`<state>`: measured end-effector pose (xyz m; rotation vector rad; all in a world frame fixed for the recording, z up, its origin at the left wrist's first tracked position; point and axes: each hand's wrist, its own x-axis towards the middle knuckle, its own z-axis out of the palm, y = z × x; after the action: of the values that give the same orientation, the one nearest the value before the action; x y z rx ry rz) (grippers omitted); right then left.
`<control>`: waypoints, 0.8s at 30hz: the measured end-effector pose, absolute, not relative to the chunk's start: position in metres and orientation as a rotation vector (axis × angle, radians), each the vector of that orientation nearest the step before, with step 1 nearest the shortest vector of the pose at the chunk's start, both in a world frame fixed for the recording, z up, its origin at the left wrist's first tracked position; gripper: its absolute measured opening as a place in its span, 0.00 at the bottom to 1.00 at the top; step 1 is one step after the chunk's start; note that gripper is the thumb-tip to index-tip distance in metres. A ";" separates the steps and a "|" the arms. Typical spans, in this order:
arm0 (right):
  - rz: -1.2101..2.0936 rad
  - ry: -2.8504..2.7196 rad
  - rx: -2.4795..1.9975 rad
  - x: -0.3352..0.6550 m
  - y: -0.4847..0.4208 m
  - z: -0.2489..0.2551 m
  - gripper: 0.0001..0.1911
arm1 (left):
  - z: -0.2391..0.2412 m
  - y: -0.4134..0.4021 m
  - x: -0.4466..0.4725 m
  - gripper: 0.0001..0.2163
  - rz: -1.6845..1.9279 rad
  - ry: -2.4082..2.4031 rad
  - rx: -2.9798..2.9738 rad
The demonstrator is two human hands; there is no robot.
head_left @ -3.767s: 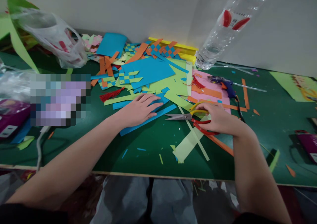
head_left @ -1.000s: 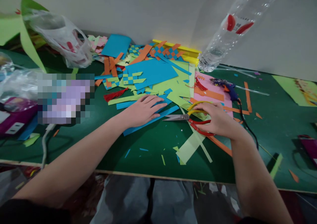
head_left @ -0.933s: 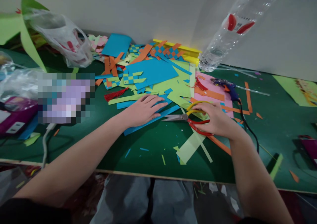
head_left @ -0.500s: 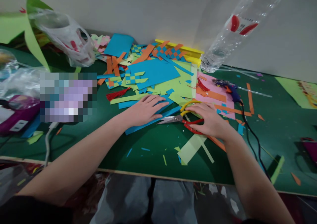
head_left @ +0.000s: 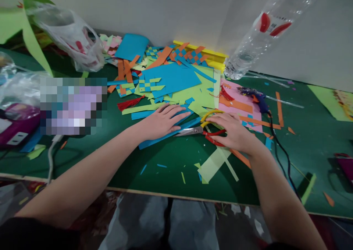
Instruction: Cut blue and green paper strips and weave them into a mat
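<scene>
My left hand lies flat, fingers spread, pressing on a long blue paper strip on the green table. My right hand rests over the yellow and red handles of a pair of scissors, fingers curled around them. The closed blades point left toward my left hand and lie on the table. A light green paper strip lies just below my right hand.
A heap of blue, green and orange paper pieces fills the middle back. A clear plastic bottle leans at the wall. A glue gun with black cord lies on pink paper. A plastic bag sits back left.
My right hand has slid the scissors a little to the left, closer to my left hand. My left hand stays on the blue strip.
</scene>
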<state>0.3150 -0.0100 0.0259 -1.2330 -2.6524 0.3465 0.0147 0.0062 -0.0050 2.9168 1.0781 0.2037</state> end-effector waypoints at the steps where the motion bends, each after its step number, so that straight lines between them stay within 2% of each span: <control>1: 0.355 -2.657 -1.232 0.315 -0.010 0.027 0.23 | -0.005 0.006 0.015 0.25 0.204 1.082 2.911; 24: 0.357 -2.658 -1.215 0.300 -0.015 0.025 0.21 | -0.007 0.008 0.014 0.25 0.212 1.064 2.872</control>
<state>0.3000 -0.0151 0.0247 -1.2146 -2.6578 0.3569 0.0136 0.0077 -0.0074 2.8716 1.0637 0.2115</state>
